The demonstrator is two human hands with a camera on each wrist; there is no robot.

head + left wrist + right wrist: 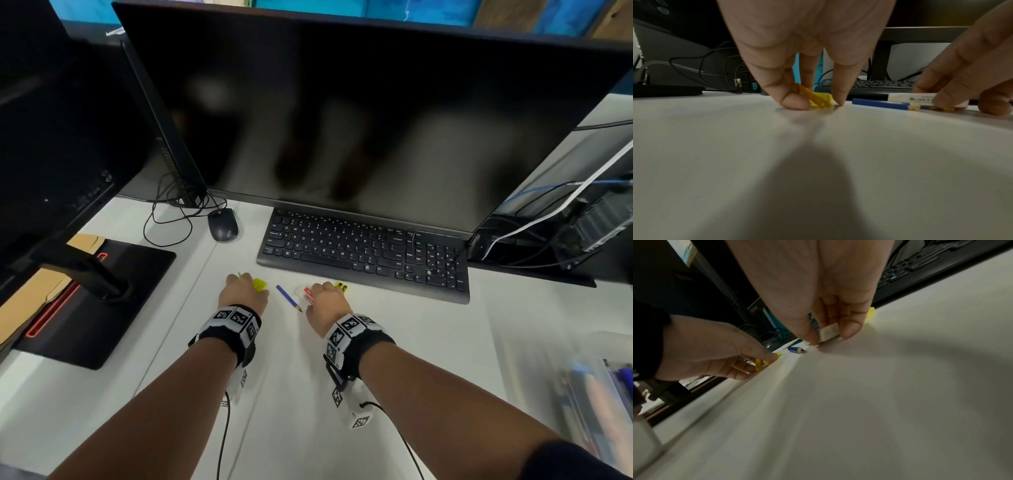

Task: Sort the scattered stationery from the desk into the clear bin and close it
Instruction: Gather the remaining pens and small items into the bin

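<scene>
My left hand [246, 286] pinches a small yellow plastic clip [819, 99] between thumb and fingers, right at the white desk [342, 394]. My right hand [323, 293] pinches a white eraser [829, 331] with a red-printed sleeve [308, 295], its end tilted just off the desk. A short blue pencil [288, 298] lies loose between the two hands, also in the wrist views as the pencil [879, 103] and the pencil [796, 350]. A yellow-and-black item [342, 287] lies just beyond my right hand. The clear bin [599, 394] stands blurred at the right edge with several pens inside.
A black keyboard [363, 250] lies just beyond the hands under a big dark monitor [359, 113]. A mouse [223, 224] and cables sit at the back left. A second monitor's black base [96, 301] is on the left, and tangled cables [548, 219] are at the right.
</scene>
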